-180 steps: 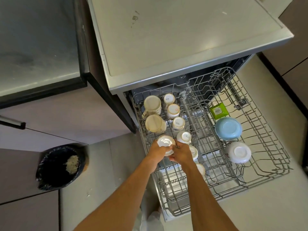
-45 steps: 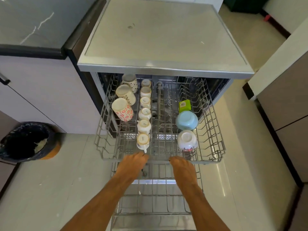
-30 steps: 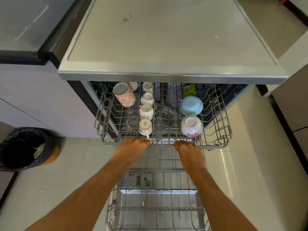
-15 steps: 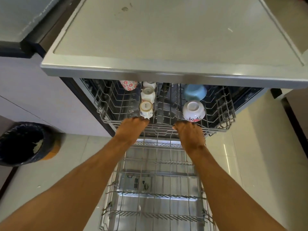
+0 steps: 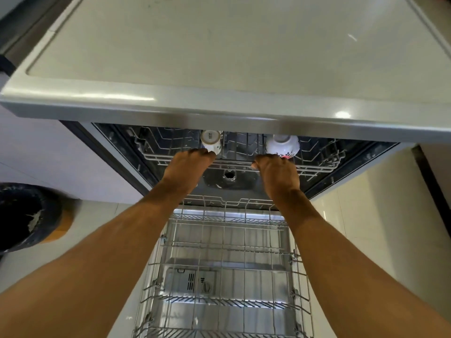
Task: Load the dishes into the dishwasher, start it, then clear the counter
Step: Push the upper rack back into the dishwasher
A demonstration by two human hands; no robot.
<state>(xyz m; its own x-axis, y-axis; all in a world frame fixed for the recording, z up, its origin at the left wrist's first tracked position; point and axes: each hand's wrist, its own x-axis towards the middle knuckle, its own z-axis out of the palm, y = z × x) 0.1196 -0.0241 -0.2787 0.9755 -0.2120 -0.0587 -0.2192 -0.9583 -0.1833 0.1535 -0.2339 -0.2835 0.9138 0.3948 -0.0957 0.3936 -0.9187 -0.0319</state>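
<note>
"Two hands on the upper rack [image 5: 317,164], both at its front rail. The left hand [image 5: 188,164] lies over the wire with its fingers bent down past it, a narrow grip closed on the rail, knuckles just under the upturned cup [image 5: 211,140]."

"And the right hand [image 5: 275,169]?"

"Much the same: fingers hooked over the rail, thumb tucked in at the side, right below the white bowl [image 5: 281,143] with the red pattern. I cannot see the fingertips themselves."

"Where does the rack sit?"

"Nearly all of it is inside the dishwasher [image 5: 361,154], under the grey top [image 5: 219,57]. Only the front edge, the cup and the bowl show. The lower rack [image 5: 224,252] stands pulled out over the open door, between the forearms. A black bin [image 5: 26,215] stands on the floor to the left."
</note>
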